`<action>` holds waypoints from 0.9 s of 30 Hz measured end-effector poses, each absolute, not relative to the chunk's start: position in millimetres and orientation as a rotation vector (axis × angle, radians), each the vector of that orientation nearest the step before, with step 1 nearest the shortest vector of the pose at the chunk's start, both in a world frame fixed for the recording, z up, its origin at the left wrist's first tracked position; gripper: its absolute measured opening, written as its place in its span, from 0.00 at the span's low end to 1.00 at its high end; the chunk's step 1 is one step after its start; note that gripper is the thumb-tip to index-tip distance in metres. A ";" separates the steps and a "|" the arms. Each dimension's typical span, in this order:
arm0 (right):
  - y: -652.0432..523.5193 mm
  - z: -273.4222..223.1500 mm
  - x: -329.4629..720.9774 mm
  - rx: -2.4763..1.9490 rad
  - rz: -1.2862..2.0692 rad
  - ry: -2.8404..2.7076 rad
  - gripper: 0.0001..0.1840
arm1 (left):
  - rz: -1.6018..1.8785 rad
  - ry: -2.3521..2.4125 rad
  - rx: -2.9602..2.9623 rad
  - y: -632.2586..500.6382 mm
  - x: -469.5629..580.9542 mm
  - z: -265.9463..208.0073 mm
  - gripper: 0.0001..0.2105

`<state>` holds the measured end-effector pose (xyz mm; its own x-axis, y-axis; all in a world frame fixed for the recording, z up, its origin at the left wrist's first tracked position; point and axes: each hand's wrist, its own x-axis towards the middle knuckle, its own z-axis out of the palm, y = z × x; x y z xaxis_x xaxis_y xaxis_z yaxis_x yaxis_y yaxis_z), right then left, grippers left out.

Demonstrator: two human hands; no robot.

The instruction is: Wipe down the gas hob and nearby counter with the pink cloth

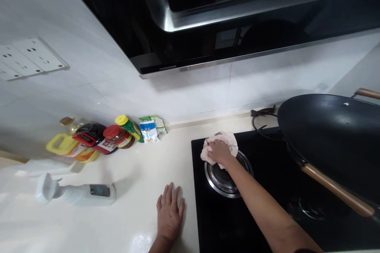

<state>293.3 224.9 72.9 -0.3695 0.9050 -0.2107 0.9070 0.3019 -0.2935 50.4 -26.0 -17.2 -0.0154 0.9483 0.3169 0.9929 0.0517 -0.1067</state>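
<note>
My right hand (pixel 219 151) presses a pale pink cloth (pixel 230 140) onto the back left part of a black glass cooktop (pixel 204 213). The fingers are bent over the cloth, which partly covers a round burner with a metal ring (pixel 221 191). On the white countertop (pixel 142 178), left of the cooktop edge, my left hand (pixel 170 214) lies flat with its fingers slightly spread and nothing in it.
A black wok (pixel 326 134) with wooden handles sits on the cooktop's right side. A range hood (pixel 184 47) hangs overhead. Along the wall stand a red-lidded jar (pixel 118 136), several bottles and seasoning packets (pixel 149 131). A white spray bottle (pixel 80 194) is at left.
</note>
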 end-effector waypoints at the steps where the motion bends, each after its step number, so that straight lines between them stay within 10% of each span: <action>1: 220.9 74.2 292.3 1.726 -0.570 2.562 0.26 | -0.214 -2.036 -1.965 -25.9 50.2 -17.3 0.21; 27: 184.3 75.3 292.0 0.853 -0.607 2.891 0.23 | -0.231 -2.049 -1.969 -26.7 50.0 -17.9 0.20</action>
<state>292.0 184.3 75.3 -0.8441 0.5078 -0.1724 0.5342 0.7683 -0.3525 50.0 -26.7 -17.9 -0.0239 0.9486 0.3155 0.9950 0.0531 -0.0842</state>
